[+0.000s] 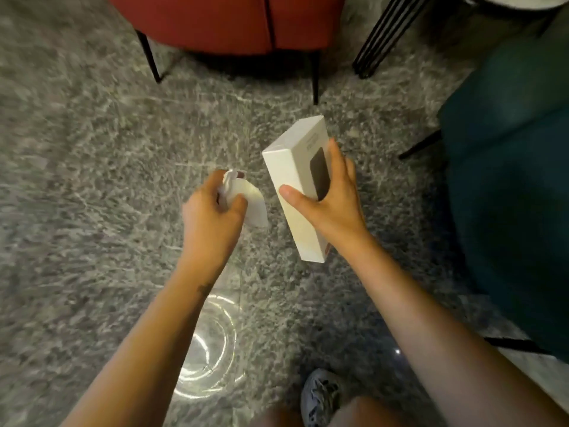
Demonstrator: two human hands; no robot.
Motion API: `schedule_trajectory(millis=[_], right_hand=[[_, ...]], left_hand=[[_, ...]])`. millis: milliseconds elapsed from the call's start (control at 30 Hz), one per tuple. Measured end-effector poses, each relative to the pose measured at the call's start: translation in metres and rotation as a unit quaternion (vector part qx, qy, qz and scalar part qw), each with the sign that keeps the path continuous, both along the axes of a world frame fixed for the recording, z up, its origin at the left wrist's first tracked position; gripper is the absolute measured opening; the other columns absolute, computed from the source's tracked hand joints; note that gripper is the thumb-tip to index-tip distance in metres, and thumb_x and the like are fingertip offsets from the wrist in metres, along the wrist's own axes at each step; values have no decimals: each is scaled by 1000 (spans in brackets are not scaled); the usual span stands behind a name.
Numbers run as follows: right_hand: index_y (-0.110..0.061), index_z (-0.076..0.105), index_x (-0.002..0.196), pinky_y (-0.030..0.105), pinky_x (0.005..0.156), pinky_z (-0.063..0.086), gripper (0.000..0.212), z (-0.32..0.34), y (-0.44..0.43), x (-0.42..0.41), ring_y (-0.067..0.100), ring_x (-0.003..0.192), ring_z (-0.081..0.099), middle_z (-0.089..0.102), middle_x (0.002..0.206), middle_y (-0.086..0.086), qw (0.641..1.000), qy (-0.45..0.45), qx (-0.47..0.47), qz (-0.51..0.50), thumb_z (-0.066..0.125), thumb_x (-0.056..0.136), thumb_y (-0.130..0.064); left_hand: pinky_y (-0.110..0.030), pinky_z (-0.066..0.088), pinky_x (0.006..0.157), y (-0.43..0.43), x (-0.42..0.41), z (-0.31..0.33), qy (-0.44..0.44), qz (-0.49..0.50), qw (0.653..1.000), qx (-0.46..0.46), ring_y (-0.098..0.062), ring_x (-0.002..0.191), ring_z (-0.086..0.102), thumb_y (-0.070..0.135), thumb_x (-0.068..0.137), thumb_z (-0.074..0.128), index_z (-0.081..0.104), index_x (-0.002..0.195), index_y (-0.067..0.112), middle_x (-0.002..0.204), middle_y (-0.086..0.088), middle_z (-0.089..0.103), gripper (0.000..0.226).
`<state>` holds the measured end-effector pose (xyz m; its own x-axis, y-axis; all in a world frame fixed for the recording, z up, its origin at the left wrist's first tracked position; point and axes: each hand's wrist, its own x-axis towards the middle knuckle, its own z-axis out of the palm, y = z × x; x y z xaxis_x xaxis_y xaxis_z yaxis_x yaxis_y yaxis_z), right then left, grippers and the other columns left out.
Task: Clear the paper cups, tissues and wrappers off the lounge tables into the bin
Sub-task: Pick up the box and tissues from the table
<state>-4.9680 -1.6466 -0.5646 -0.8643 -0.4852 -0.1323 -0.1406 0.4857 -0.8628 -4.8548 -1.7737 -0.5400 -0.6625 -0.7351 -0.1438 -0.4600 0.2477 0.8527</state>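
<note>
Hands, two, ours, held out over the grey marbled floor [92,180]. Left hand [212,211]: fingers curled tight round crumpled white paper [254,204]; whether it is tissue or a squashed cup we cannot tell through the blur. Right hand [331,201]: thumb across the near face and fingers wrapped over the far edge of a long white box [291,171], tilted, its top end away from us, a dark panel on one face. Paper and box: close together, not touching, both in the air above the floor. Red chair [228,23] ahead; teal chair [508,180] to our right; black table legs [378,32] between them. Shoe [323,396] at the bottom edge.
</note>
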Motion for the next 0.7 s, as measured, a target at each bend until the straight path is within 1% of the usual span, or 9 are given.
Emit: schedule_trajectory(millis=[67, 167, 267, 300, 367, 467, 533, 600, 700], right_hand=[[-31, 6, 147, 33, 101, 27, 111, 71, -7, -7, 14, 135, 22, 21, 143, -8, 1000, -1, -13, -3, 66, 59, -62], [-33, 12, 145, 35, 103, 28, 104, 175, -22, -22, 12, 133, 24, 24, 142, -6, 998, -1, -65, -24, 75, 64, -52], [-34, 18, 143, 28, 100, 31, 99, 283, -35, -39, 2, 123, 28, 28, 131, -13, 992, 13, -117, -46, 76, 64, -48], [-35, 19, 142, 26, 96, 31, 99, 321, -38, -49, -2, 117, 28, 27, 126, -15, 990, 22, -128, -50, 76, 63, -50], [-36, 19, 142, 25, 93, 30, 99, 391, -39, -73, -2, 115, 28, 27, 124, -15, 987, 38, -142, -57, 74, 61, -52], [-35, 17, 143, 29, 97, 30, 102, 491, -33, -109, 9, 127, 29, 28, 140, -6, 985, 64, -152, -58, 74, 61, -54], [-36, 14, 143, 29, 96, 31, 105, 548, -28, -128, 12, 131, 29, 26, 144, -6, 983, 81, -152, -60, 68, 56, -62], [-36, 14, 143, 32, 99, 32, 105, 591, -21, -144, 14, 132, 29, 27, 144, -5, 981, 97, -154, -62, 64, 55, -64], [-36, 17, 142, 36, 104, 33, 102, 631, -10, -169, 15, 131, 30, 29, 142, -4, 974, 121, -172, -83, 64, 55, -64]], left_hand=[[-46, 55, 73, -6, -11, 67, 10, -12, 1000, -10, -22, 80, 63, 7, 87, 53, 58, 111, 20, 93, -6, 65, 28], [-41, 56, 73, -12, -32, 171, 46, -21, 998, -28, -10, 78, 61, 6, 87, 53, 57, 112, 22, 87, 4, 63, 31], [-35, 53, 69, -16, -61, 281, 82, -38, 995, -49, -16, 74, 60, 5, 87, 53, 55, 106, 23, 83, 4, 62, 26], [-30, 51, 68, -18, -73, 320, 95, -48, 992, -64, -17, 74, 59, 5, 86, 54, 57, 107, 21, 82, 4, 61, 26], [-16, 44, 63, -21, -97, 392, 123, -62, 986, -98, -9, 70, 56, 4, 85, 54, 57, 105, 21, 78, 10, 59, 27], [-3, 36, 60, -21, -130, 492, 153, -71, 978, -124, 2, 68, 53, 1, 82, 55, 59, 107, 18, 80, 18, 57, 30], [2, 33, 63, -19, -151, 547, 166, -82, 972, -145, 2, 70, 50, 0, 81, 55, 61, 111, 12, 85, 16, 58, 32], [4, 31, 64, -15, -169, 587, 178, -99, 964, -168, 8, 81, 47, -1, 81, 56, 61, 113, 11, 92, 16, 56, 35], [4, 29, 67, -12, -195, 623, 185, -116, 956, -195, 4, 86, 48, -1, 80, 57, 62, 115, 11, 98, 13, 57, 37]])
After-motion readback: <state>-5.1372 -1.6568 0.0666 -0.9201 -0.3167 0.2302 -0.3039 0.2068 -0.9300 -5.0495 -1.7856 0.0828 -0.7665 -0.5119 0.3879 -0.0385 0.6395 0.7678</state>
